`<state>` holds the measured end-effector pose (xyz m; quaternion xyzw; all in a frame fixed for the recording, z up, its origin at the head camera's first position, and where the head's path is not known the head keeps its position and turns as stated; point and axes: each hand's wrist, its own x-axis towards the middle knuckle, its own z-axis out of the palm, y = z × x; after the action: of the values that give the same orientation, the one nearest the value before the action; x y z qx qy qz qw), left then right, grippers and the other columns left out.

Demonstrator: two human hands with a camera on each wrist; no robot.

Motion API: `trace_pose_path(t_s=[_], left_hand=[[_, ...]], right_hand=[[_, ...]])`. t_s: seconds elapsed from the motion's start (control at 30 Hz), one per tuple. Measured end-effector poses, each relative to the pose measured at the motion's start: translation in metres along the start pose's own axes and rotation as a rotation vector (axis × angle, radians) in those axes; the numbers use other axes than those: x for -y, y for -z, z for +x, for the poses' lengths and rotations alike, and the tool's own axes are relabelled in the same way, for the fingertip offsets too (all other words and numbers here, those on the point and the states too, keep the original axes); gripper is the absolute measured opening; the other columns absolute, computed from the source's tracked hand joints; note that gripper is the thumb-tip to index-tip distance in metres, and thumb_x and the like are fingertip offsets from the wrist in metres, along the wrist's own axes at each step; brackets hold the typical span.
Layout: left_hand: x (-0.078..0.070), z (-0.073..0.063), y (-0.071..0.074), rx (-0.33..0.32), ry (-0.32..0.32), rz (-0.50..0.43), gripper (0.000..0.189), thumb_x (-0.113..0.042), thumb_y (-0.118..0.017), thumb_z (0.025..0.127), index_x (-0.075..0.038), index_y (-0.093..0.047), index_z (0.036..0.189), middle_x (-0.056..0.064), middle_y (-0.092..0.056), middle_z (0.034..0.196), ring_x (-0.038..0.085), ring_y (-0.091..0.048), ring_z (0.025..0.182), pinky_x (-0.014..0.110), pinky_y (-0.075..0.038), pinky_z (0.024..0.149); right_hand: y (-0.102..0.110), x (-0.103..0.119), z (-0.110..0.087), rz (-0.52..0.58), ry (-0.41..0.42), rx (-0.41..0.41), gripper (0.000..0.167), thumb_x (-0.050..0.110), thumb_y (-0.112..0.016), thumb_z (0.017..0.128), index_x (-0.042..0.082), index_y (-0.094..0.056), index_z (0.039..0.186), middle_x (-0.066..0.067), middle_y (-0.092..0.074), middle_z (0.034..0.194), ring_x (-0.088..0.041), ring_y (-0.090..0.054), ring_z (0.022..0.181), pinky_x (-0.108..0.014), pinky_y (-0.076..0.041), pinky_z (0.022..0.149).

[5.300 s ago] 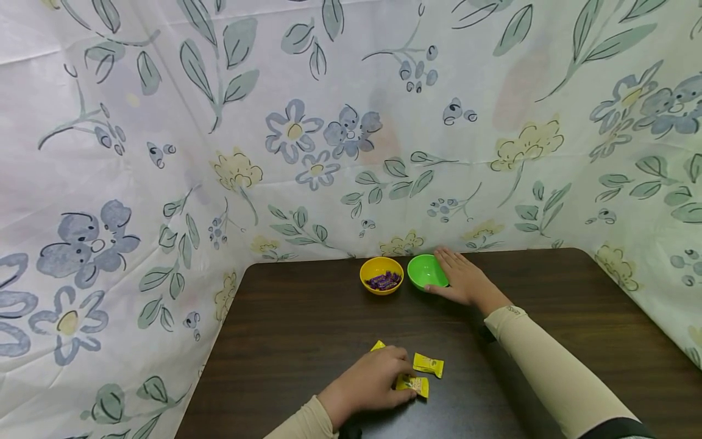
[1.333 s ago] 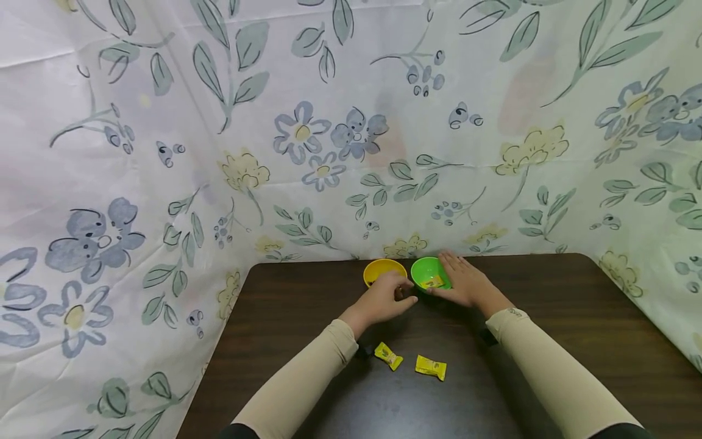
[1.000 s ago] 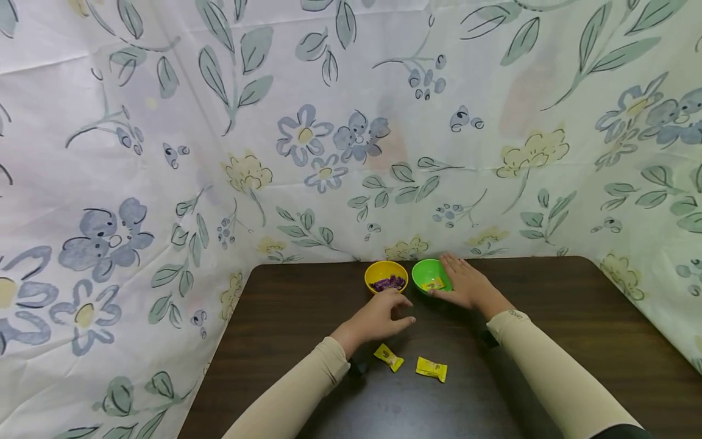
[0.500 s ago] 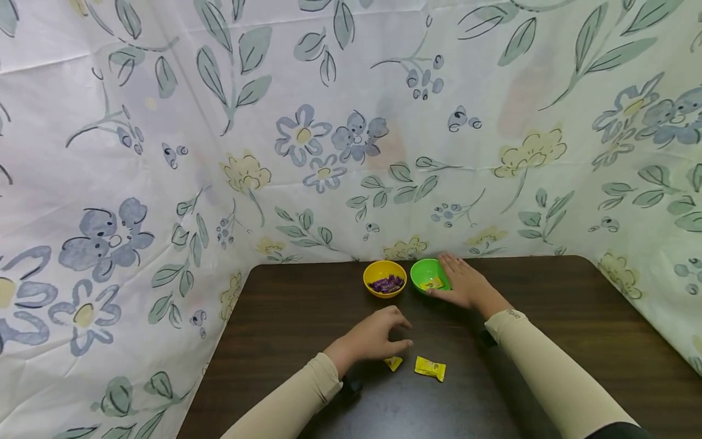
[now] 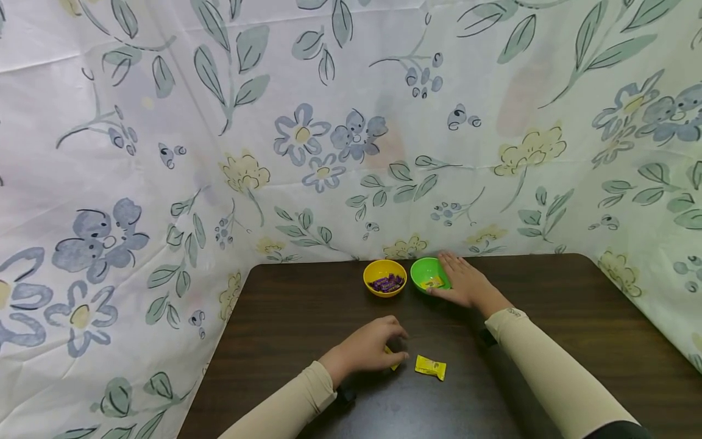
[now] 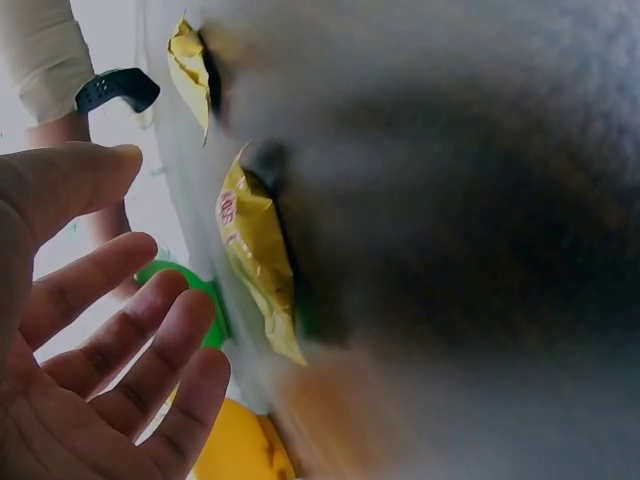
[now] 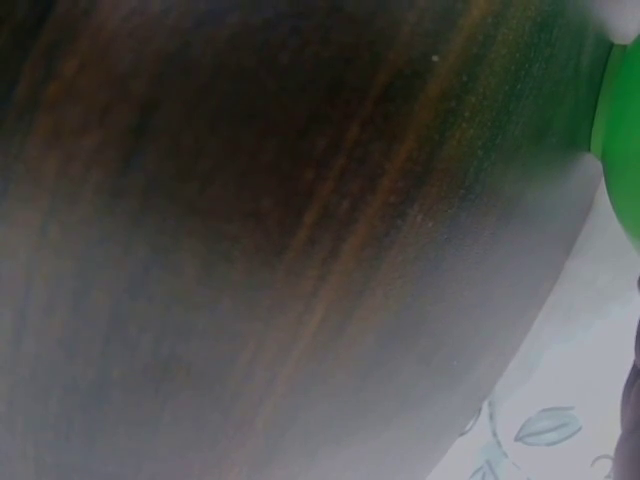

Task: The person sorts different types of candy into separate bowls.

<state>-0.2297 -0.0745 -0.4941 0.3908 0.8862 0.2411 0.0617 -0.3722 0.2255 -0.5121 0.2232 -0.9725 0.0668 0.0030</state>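
Note:
My left hand (image 5: 364, 346) hovers low over a yellow-wrapped candy (image 6: 258, 245), its fingers loosely bent and apart from the wrapper in the left wrist view. In the head view the hand covers most of that candy. To its right lies a second yellow-wrapped candy (image 5: 431, 367) on the table. My right hand (image 5: 463, 283) rests against the right side of a green bowl (image 5: 421, 267) with straight fingers, the thumb along its near rim. Yellow-wrapped candy (image 5: 433, 283) lies inside this bowl. Only the green bowl's edge shows in the right wrist view.
A yellow bowl (image 5: 375, 268) with several purple-wrapped candies (image 5: 386, 283) stands just left of the green one. Both bowls are near the back edge of the dark wooden table (image 5: 296, 317). A floral cloth (image 5: 307, 73) hangs behind and at the sides.
My left hand carried a yellow candy toward the bowls; yellow candy now shows in the green one. The hand then came back toward me, over another candy. The right hand stays at the green bowl.

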Motion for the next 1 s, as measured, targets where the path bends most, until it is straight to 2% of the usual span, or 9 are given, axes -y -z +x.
trace_pose_path(t_s=[0.33,0.63,1.0], left_hand=[[0.002,-0.001,-0.011,0.0,-0.019,0.01,0.036,-0.033,-0.076,0.099,-0.011,-0.074,0.127,0.001,-0.068,0.114,0.009,-0.062,0.094,0.013,-0.049,0.08],[-0.003,0.008,-0.019,0.01,-0.045,0.034,0.034,-0.033,-0.076,0.098,-0.013,-0.074,0.126,-0.001,-0.067,0.112,0.003,-0.056,0.091,0.012,-0.047,0.08],[-0.007,0.014,-0.026,0.032,-0.049,0.065,0.034,-0.033,-0.079,0.096,-0.015,-0.075,0.125,-0.002,-0.067,0.111,-0.001,-0.051,0.088,0.011,-0.045,0.076]], right_hand=[[-0.001,0.0,0.0,0.007,-0.006,0.014,0.11,0.076,-0.048,0.098,-0.006,-0.021,0.166,-0.026,-0.022,0.174,-0.044,-0.02,0.163,-0.058,-0.015,0.133],[0.005,-0.001,-0.004,-0.007,0.006,-0.012,0.108,0.074,-0.049,0.099,-0.007,-0.024,0.165,-0.028,-0.024,0.173,-0.045,-0.022,0.162,-0.06,-0.018,0.132],[0.001,0.001,-0.002,-0.001,0.009,-0.006,0.107,0.073,-0.049,0.099,-0.007,-0.022,0.166,-0.026,-0.024,0.174,-0.044,-0.022,0.163,-0.059,-0.017,0.133]])
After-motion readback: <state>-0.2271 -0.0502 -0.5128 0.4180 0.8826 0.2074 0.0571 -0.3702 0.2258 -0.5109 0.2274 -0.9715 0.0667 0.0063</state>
